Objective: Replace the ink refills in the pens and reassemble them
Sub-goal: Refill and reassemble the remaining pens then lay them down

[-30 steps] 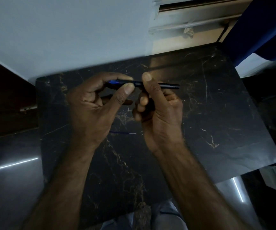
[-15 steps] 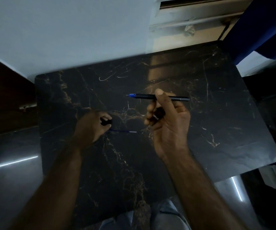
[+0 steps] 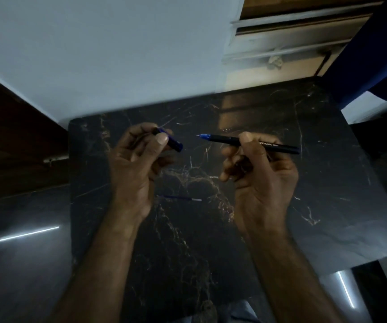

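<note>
My right hand grips a black pen with a blue tip that points left, held level above the dark marble table. My left hand is raised opposite it and pinches a short dark pen cap with a blue end between thumb and fingers. The cap and the pen tip are apart, with a gap between them. A thin blue ink refill with a pale end lies flat on the table between my wrists.
A pale wall runs behind the table's far edge. A window frame and a blue curtain stand at the upper right. Dark glossy floor lies to the left and below the table.
My left hand dropped to the table beside the refill, then rose holding the cap. My right hand kept the pen and shifted right and down. The refill has stayed put.
</note>
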`<action>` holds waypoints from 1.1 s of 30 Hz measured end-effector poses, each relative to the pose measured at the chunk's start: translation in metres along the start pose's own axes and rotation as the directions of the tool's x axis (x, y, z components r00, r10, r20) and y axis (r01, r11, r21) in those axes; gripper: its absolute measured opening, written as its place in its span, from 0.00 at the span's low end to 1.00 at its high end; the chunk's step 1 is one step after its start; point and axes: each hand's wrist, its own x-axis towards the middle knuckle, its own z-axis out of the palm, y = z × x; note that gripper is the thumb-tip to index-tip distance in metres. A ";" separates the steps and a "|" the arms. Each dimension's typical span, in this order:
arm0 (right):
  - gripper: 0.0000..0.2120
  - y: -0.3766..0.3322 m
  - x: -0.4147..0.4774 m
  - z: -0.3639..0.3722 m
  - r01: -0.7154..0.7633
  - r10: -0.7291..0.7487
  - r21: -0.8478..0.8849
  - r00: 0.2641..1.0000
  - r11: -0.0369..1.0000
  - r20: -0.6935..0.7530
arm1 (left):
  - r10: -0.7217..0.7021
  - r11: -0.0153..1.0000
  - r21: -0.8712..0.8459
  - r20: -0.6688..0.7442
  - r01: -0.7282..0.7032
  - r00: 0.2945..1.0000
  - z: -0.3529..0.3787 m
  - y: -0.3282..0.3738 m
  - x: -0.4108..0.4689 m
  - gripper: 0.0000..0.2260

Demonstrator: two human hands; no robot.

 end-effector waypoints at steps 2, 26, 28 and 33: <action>0.02 -0.007 0.000 0.006 0.029 -0.029 0.006 0.999 1.000 0.030 | 0.018 0.998 -0.067 0.024 -0.017 1.000 0.017 0.016 -0.007 0.10; 0.02 -0.007 -0.001 0.007 0.091 -0.091 0.021 0.996 0.996 -0.001 | 0.016 0.997 -0.073 0.028 -0.013 0.999 0.034 0.025 -0.007 0.08; 0.04 -0.008 0.001 0.007 0.103 -0.102 0.018 0.995 0.995 -0.020 | 0.023 0.998 -0.053 0.056 -0.020 0.998 0.034 0.025 -0.008 0.08; 0.04 -0.010 0.005 0.013 0.149 -0.149 0.024 0.989 0.989 -0.009 | -0.030 0.987 -0.157 -0.085 0.016 0.996 0.042 0.021 -0.006 0.06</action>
